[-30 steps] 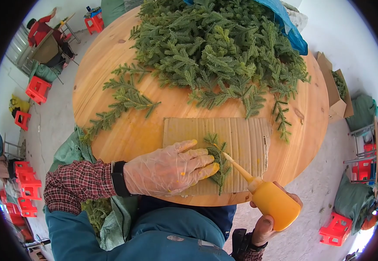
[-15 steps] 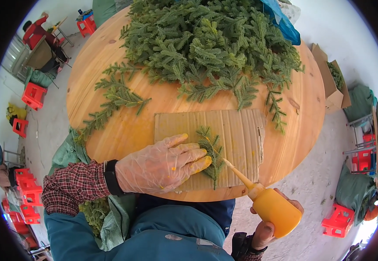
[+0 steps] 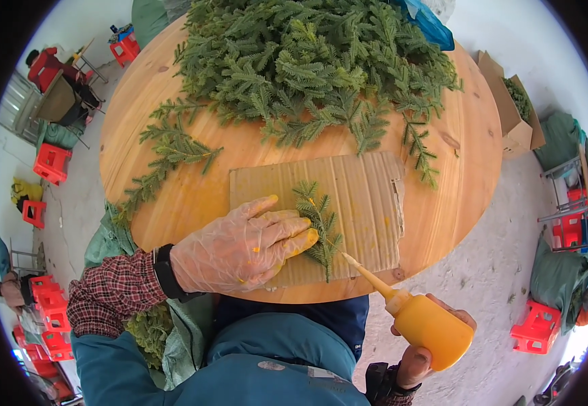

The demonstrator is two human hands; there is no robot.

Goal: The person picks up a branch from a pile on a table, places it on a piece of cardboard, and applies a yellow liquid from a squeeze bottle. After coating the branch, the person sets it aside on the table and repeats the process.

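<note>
My left hand (image 3: 240, 249), in a clear thin glove smeared yellow at the fingertips, lies flat with its fingers stretched out. Its fingertips rest against the left side of a small green fir sprig (image 3: 321, 227). Beneath both is a sheet of corrugated cardboard (image 3: 368, 196) with yellow specks. Bare and to the right, my right hand (image 3: 412, 367) is wrapped round a yellow squeeze bottle (image 3: 436, 333). Its long, pale nozzle slants up and left, with the tip close to the sprig's lower right side. Whether the tip touches needles or cardboard, I cannot tell.
A big heap of fir branches (image 3: 314, 74) covers the far part of the round wooden table (image 3: 466, 196), beside a blue plastic bag (image 3: 429, 26). Loose branches (image 3: 172, 149) lie at left. Red stools (image 3: 536, 327), a cardboard box (image 3: 510, 115) and a seated person (image 3: 54, 71) are farther off.
The whole view has shifted slightly. Against the cardboard, the bottle's nozzle tip has come nearer to me, along the sprig toward its lower end. My left hand keeps its place on the sprig.
</note>
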